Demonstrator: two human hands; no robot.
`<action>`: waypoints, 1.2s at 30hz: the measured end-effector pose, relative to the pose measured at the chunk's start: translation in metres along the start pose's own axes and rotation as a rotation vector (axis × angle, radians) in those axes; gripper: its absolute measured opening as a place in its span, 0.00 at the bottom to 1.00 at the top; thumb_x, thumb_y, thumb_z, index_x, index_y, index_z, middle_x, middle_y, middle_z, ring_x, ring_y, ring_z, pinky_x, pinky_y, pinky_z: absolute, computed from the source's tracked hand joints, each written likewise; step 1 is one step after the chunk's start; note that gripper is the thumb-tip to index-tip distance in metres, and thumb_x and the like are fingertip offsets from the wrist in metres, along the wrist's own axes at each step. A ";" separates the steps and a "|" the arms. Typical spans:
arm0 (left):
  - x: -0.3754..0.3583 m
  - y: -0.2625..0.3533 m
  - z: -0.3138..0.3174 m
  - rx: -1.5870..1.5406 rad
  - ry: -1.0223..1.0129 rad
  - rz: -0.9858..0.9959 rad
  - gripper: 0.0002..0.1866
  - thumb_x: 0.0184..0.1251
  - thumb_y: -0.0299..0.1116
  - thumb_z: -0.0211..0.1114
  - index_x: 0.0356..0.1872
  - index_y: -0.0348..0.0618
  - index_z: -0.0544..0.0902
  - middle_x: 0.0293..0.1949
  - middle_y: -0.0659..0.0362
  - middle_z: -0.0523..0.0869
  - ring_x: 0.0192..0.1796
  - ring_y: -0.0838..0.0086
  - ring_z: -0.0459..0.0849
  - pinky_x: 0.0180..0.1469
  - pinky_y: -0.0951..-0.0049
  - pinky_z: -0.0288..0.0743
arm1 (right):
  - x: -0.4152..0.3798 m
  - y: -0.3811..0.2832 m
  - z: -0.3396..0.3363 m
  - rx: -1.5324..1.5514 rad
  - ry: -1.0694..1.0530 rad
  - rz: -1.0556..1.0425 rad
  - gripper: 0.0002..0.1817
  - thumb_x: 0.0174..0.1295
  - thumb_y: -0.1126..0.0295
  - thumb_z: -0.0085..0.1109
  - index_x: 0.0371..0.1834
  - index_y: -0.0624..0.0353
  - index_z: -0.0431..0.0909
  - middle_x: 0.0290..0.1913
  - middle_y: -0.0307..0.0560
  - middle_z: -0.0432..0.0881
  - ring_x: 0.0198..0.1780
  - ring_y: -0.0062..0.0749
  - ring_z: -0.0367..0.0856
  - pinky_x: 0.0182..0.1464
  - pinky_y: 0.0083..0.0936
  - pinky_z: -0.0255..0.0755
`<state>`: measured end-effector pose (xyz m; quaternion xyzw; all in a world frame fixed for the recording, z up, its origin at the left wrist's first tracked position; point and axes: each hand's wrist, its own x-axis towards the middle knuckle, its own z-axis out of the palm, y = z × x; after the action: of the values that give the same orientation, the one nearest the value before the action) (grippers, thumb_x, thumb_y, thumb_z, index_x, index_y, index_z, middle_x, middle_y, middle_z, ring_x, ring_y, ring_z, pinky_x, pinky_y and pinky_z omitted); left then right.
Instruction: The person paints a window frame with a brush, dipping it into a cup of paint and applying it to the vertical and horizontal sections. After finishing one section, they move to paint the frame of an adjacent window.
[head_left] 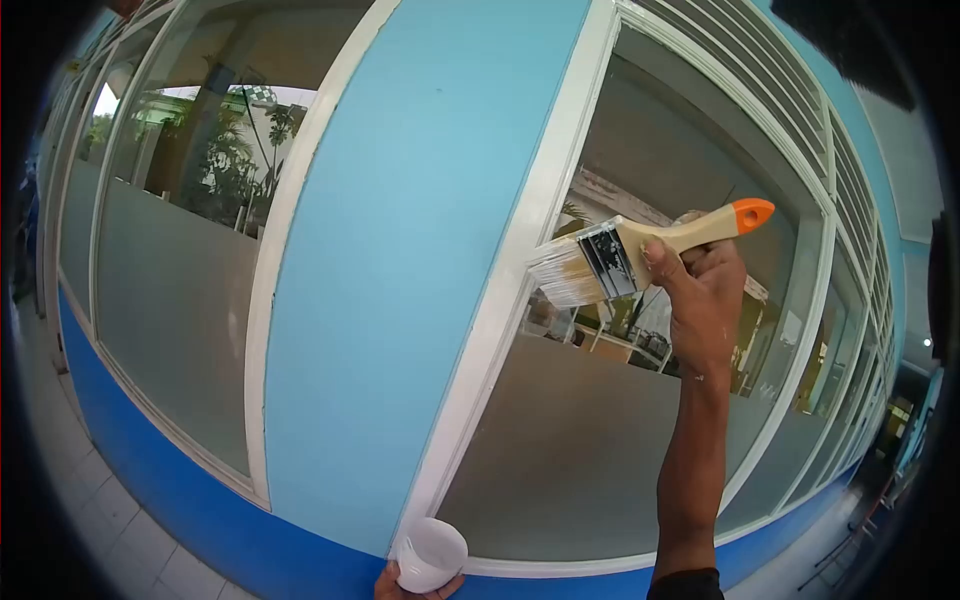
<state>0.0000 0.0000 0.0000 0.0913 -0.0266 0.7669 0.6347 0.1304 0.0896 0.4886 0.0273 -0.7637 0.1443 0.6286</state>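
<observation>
My right hand (705, 290) grips a wide paintbrush (640, 250) by its pale wooden handle, which ends in an orange tip. White paint coats the bristles, and their ends meet the white window frame (500, 275) between the light blue wall and the glass. Low in the view, my left hand (388, 582) is closed around a small white cup (432, 555), partly hidden behind it. The cup is tilted so its opening shows; how much paint it holds is hard to make out.
A light blue wall panel (400, 200) stands between two windows, with a dark blue band (200, 430) below. The left window (180, 270) and the right window pane (580, 450) are frosted in their lower parts. White louvres (760, 70) run above at right. Tiled floor (110, 500) lies at lower left.
</observation>
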 end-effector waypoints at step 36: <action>-0.010 0.019 -0.017 -0.022 -0.106 0.045 0.38 0.74 0.58 0.57 0.77 0.49 0.62 0.72 0.49 0.73 0.72 0.48 0.73 0.72 0.36 0.67 | 0.016 -0.007 0.038 -0.072 -0.189 0.001 0.20 0.65 0.79 0.67 0.54 0.70 0.67 0.43 0.56 0.84 0.47 0.32 0.87 0.52 0.27 0.80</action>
<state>-0.0185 -0.0112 -0.0169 0.1242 -0.0705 0.7747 0.6160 0.0922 0.0748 0.4985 0.0180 -0.8243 0.1138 0.5543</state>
